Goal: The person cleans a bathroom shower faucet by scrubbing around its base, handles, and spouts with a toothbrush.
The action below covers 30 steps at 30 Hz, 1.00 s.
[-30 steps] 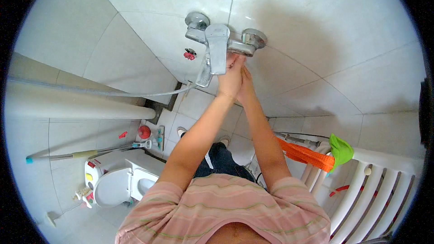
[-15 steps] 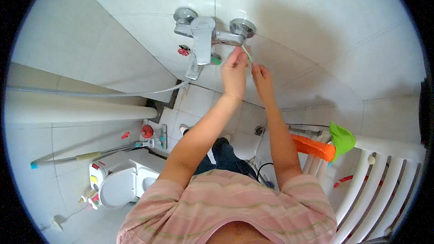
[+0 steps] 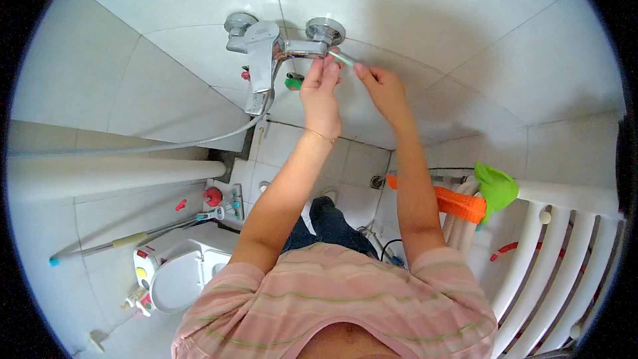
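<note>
A chrome mixer faucet (image 3: 263, 50) is fixed to the tiled wall, its lever pointing down toward me. My right hand (image 3: 387, 96) pinches one end of a thin pale-green stick (image 3: 342, 58), which looks like a toothbrush handle. The stick's far end reaches the faucet's right joint, just below the round wall flange (image 3: 325, 29); its tip is hidden. My left hand (image 3: 321, 100) is raised beneath that same joint, fingers drawn together against the underside of the faucet body. Whatever lies between those fingertips cannot be seen.
A grey shower hose (image 3: 193, 138) runs left from the faucet. Red and green valve handles (image 3: 293, 82) sit below it. A white toilet (image 3: 176, 282) and a mop pole (image 3: 126, 240) are at lower left. On the right, orange and green cloths (image 3: 497, 193) hang by a white radiator (image 3: 531, 252).
The view has shifted, so the faucet sits further left. My right hand has risen and swung outward, tilting the stick flatter. The left hand stays under the joint.
</note>
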Tool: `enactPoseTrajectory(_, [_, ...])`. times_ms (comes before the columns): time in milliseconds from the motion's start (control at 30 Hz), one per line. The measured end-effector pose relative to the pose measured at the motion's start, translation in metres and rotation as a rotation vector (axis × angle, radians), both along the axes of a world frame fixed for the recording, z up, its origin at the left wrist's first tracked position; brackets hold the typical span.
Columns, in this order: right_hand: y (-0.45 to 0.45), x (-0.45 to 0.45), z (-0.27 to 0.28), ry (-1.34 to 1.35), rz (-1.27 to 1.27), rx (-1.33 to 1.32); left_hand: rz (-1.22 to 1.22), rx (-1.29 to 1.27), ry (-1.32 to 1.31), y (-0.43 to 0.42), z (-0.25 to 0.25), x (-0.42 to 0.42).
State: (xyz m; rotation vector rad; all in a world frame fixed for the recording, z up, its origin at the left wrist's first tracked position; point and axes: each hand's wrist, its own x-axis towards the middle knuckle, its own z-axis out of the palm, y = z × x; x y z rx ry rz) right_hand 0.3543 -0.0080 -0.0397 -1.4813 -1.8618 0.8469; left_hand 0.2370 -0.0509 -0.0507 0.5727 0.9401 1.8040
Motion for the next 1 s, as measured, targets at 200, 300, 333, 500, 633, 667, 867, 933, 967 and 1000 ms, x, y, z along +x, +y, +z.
enactPoseTrajectory(200, [-0.005, 0.029, 0.006, -0.087, -0.049, -0.126, -0.095, 0.004, -0.031, -0.007, 0.004, 0.006])
enactPoseTrajectory(300, [-0.005, 0.012, 0.04, -0.193, 0.024, -0.092, -0.108, 0.035, -0.02, -0.004, 0.006, -0.002])
enactPoseTrajectory(333, [-0.002, 0.015, 0.033, -0.194, 0.022, -0.091, -0.094, 0.018, -0.004, -0.004, 0.006, -0.005])
enactPoseTrajectory(500, [-0.015, 0.033, 0.029, -0.05, -0.077, -0.078, -0.137, 0.068, -0.014, -0.006, 0.023, 0.016])
enactPoseTrajectory(633, [-0.019, 0.011, 0.07, -0.226, -0.03, 0.024, -0.188, 0.09, -0.007, -0.014, 0.032, 0.017])
enactPoseTrajectory(667, [-0.016, 0.015, 0.058, -0.185, -0.018, -0.005, -0.188, 0.102, 0.001, -0.014, 0.033, 0.015])
enactPoseTrajectory(867, [-0.036, 0.017, -0.034, 0.368, -0.052, -0.411, -0.232, 0.003, 0.053, -0.019, 0.017, 0.011])
enactPoseTrajectory(933, [-0.035, 0.005, -0.04, 0.644, 0.005, -0.63, -0.23, -0.075, 0.101, -0.016, 0.016, 0.007])
enactPoseTrajectory(967, [-0.034, 0.001, -0.042, 0.6, 0.036, -0.614, -0.224, -0.076, 0.099, -0.016, 0.015, 0.006])
enactPoseTrajectory(1000, [-0.035, -0.004, -0.044, 0.555, 0.067, -0.599, -0.155, -0.091, 0.107, -0.016, 0.014, 0.004])
